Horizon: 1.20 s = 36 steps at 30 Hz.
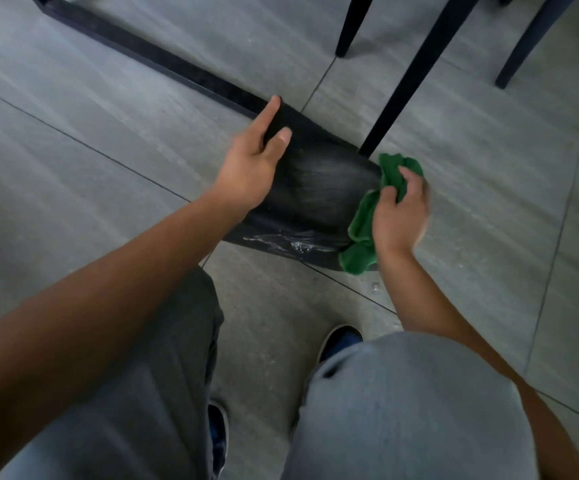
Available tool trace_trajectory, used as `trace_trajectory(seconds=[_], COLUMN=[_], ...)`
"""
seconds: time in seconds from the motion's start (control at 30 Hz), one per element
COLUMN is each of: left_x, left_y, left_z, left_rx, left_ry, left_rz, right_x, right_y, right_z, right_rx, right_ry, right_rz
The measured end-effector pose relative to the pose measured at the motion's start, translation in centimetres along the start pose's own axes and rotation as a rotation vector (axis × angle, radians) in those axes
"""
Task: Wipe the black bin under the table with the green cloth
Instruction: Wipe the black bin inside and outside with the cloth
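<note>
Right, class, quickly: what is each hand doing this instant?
Left hand: gripping the black bin.
Right hand: holding the green cloth against the bin.

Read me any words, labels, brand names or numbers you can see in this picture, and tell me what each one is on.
None: no readable text shows anywhere in this view.
black bin: no label or brand visible; the pale streaks near its lower edge are smears, not writing.
green cloth: plain, no tag showing.
shoes: no logo can be made out.
left hand and right hand cover parts of the bin and cloth.
</note>
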<state>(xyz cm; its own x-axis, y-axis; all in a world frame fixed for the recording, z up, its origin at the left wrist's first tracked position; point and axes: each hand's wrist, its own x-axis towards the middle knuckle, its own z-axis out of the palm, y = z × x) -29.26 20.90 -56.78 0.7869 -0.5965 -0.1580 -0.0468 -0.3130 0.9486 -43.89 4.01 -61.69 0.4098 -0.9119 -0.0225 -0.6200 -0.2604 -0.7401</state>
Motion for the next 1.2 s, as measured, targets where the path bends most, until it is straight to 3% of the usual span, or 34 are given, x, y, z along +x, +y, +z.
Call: trace_trajectory(seconds=[0.03, 0.13, 0.2, 0.23, 0.37, 0.4, 0.43, 0.57, 0.63, 0.7, 0.8, 0.87, 1.0, 1.13, 1.2], left_x=[-0.1, -0.3, -0.4, -0.5, -1.0, -0.9, -0.7, -0.6, -0.8, -1.1, -1.6, -1.6, -1.5, -1.5, -1.5], left_y=[-0.1, -0.1, -0.7, -0.8, -0.3, -0.4, -0.6, -0.8, -0.8, -0.6, 0.1, 0.6, 1.0, 0.8, 0.8], left_z=[0.2, 0.5, 0.2, 0.1, -0.3, -0.3, -0.2, 0.3, 0.0, -0.7, -1.5, -1.2, 0.1, 0.1, -0.2], left_rx=[0.001, 0.023, 0.016, 0.029, 0.031, 0.020, 0.005, -0.020, -0.063, -0.064, -0.056, -0.041, -0.004, -0.010, 0.011], left_ry=[0.015, 0.044, 0.035, 0.042, 0.035, 0.034, 0.035, 0.066, 0.060, 0.043, 0.034, 0.015, 0.041, 0.041, 0.017], left_rz=[0.001, 0.009, -0.024, -0.037, -0.035, -0.036, -0.045, -0.060, -0.047, -0.039, -0.044, -0.035, -0.036, -0.013, 0.005], right_x=[-1.2, -4.6, -3.3, -2.1, 3.1, 2.7, 1.4, -5.5, -4.8, -1.4, 2.6, 2.3, -2.8, -4.7, -4.6], right_y=[-1.3, -2.8, -1.4, -0.1, 3.8, 3.5, 2.5, -2.9, -2.4, -0.1, 4.0, 5.2, 1.6, -2.4, -2.1], right_z=[0.6, 1.4, 1.3, 1.0, -1.6, -1.6, -1.0, 1.2, 1.3, 0.6, -1.5, -1.9, 0.5, 1.2, 0.9], right_rx=[0.006, 0.082, 0.039, 0.022, 0.089, 0.085, 0.069, 0.123, 0.069, -0.012, -0.015, -0.016, -0.012, 0.086, 0.094], right_ry=[-0.026, -0.231, -0.273, -0.243, -0.054, -0.048, -0.062, -0.284, -0.371, -0.316, -0.164, -0.101, -0.080, -0.268, -0.244], right_rz=[-0.093, -0.646, -0.752, -0.641, 0.125, 0.170, 0.100, -0.612, -0.828, -0.654, -0.112, 0.019, -0.313, -0.838, -0.867])
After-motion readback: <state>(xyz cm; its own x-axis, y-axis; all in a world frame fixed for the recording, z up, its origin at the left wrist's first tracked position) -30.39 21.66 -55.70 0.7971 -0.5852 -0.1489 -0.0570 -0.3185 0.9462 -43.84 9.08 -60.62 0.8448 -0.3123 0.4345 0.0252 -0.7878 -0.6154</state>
